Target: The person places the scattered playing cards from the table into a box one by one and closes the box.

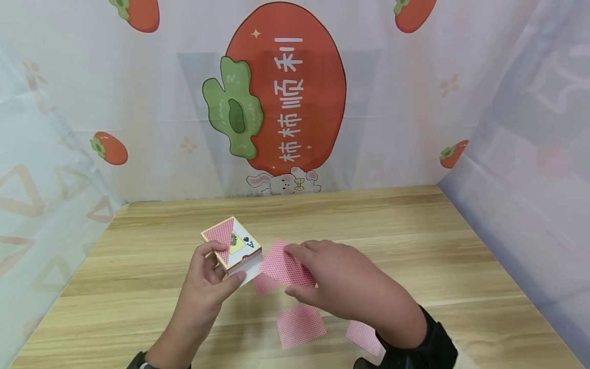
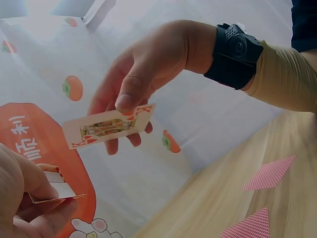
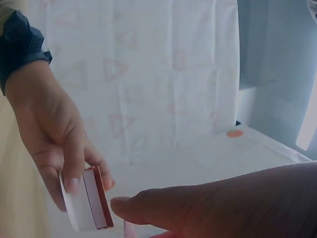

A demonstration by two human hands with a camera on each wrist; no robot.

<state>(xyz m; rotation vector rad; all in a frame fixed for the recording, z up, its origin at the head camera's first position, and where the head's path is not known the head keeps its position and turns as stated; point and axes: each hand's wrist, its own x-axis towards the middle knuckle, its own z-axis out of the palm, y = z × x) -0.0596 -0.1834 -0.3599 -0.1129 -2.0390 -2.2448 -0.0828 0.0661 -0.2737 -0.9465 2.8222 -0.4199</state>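
In the head view my left hand grips a playing-card box, tilted above the table. An ace is printed on its face, and its white end flap hangs open toward the right. My right hand pinches a playing card between thumb and fingers, its red patterned back turned up. The left wrist view shows that card's face, a king of hearts. From the right wrist, the box's open end faces my right thumb, and white-edged contents show inside.
Face-down cards lie on the wooden table: one partly behind the held card, another nearer me, and one partly under my right forearm. A printed cloth hangs behind the table and along both sides.
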